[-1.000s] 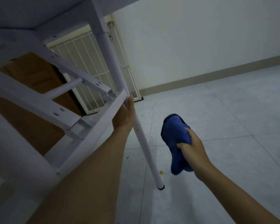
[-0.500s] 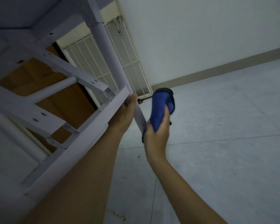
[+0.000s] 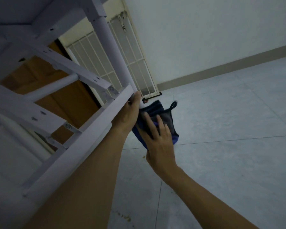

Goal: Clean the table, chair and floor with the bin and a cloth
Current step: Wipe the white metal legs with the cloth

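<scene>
A white chair [image 3: 82, 139] is tipped over toward me, its underside and rails filling the left half of the view. My left hand [image 3: 129, 116] grips the end of a white side rail where a round leg [image 3: 109, 47] meets it. My right hand [image 3: 157, 141] presses a blue cloth [image 3: 165, 119] against the lower part of that leg, fingers spread over the fabric. The cloth hides the leg below my left hand. A small loop tag sticks out at the cloth's upper right corner.
Pale grey floor tiles [image 3: 221, 129] spread to the right, with small yellowish crumbs [image 3: 125, 217] near my left forearm and one [image 3: 144, 157] by my right wrist. A cream barred gate [image 3: 122, 66] and a brown wooden door [image 3: 64, 98] stand behind the chair. The bin is not visible.
My right hand brought the cloth up from beside the chair leg and now presses it flat against the leg. The chair has tilted further and my view has moved closer.
</scene>
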Motion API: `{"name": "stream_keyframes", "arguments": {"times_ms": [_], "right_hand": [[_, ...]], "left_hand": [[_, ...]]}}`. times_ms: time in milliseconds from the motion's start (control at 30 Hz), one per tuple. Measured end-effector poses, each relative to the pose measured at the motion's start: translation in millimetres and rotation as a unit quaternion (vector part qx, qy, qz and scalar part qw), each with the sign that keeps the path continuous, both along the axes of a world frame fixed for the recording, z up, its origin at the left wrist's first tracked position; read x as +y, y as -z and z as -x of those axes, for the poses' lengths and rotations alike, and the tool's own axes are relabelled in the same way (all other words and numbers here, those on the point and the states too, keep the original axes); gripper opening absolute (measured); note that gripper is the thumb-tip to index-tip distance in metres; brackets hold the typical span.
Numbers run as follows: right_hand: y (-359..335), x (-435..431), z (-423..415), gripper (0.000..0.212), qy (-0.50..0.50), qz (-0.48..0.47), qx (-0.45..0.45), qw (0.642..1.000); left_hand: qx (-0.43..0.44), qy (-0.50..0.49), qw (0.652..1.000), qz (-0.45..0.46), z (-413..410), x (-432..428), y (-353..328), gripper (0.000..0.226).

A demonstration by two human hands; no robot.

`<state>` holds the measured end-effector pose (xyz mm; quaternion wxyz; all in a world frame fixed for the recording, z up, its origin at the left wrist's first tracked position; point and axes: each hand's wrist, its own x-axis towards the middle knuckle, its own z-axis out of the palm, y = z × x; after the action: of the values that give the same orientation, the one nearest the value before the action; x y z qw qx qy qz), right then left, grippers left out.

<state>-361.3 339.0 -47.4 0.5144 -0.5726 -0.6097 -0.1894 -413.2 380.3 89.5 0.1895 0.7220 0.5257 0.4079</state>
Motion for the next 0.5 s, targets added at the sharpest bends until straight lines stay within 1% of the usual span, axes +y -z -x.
{"name": "stream_keyframes", "arguments": {"times_ms": [67,133,167,200,267,333,367,433,500], "right_hand": [[-12,7,5,0.075,0.066,-0.004,-0.088,0.994],[-10,18,8,0.054,0.120,-0.017,-0.153,0.981],[-6,23,6,0.048,0.135,-0.023,-0.186,0.973],[0,26,3,0.046,0.142,-0.021,-0.219,0.965],[13,26,-2,0.055,0.162,0.007,-0.294,0.942],[33,20,-4,0.060,0.170,0.076,-0.380,0.906],[47,16,-4,0.059,0.162,0.116,-0.417,0.887],[78,10,-4,0.055,0.139,0.196,-0.460,0.855],[101,7,-9,0.053,0.081,0.228,-0.472,0.848]], "left_hand": [[-0.002,0.004,1.000,0.016,1,1,0,0.057],[0.012,-0.002,1.000,0.016,2,3,1,0.058],[0.020,-0.007,1.000,0.011,2,3,2,0.059],[0.024,-0.012,1.000,0.001,1,3,2,0.059],[0.023,-0.024,0.999,-0.016,0,3,3,0.057],[0.019,-0.029,0.999,-0.026,-1,1,3,0.057],[0.014,-0.027,0.999,-0.028,-1,0,3,0.057],[0.006,-0.024,0.999,-0.035,-1,-3,2,0.055],[0.002,-0.022,0.999,-0.039,-2,-6,1,0.050]]}}
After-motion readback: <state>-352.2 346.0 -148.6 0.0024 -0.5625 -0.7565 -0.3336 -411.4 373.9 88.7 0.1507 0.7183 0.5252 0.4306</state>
